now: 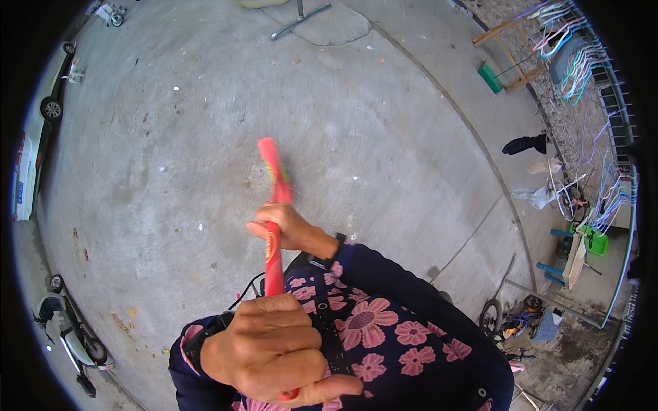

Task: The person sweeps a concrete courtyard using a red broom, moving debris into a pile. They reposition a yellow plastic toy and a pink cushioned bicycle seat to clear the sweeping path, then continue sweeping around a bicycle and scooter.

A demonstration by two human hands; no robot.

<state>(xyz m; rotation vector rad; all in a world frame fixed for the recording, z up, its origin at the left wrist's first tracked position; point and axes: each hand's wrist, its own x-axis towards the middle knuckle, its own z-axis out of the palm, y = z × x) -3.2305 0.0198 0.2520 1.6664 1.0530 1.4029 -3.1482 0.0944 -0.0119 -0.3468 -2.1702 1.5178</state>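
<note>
My left hand (pixel 275 344) is closed around the upper end of a red broom handle (pixel 274 257), close below the camera. Farther down the same handle, my right hand (pixel 285 225) grips it, with a dark band at the wrist. Beyond that hand the broom's red lower part (pixel 275 164) shows blurred, with a streak of yellow-green at its side. It is over the grey concrete floor (pixel 195 144); whether it touches the ground I cannot tell. My sleeves are dark navy, and a flowered garment (pixel 380 334) covers my front.
A light-coloured car (pixel 36 138) and a scooter (pixel 72 329) stand along the left. On the right are plastic clothes hangers (pixel 581 69), a green dustpan (pixel 490 77), a wooden table (pixel 574 259) and a small bike (pixel 491 316). A metal stand foot (pixel 300 21) is at the top.
</note>
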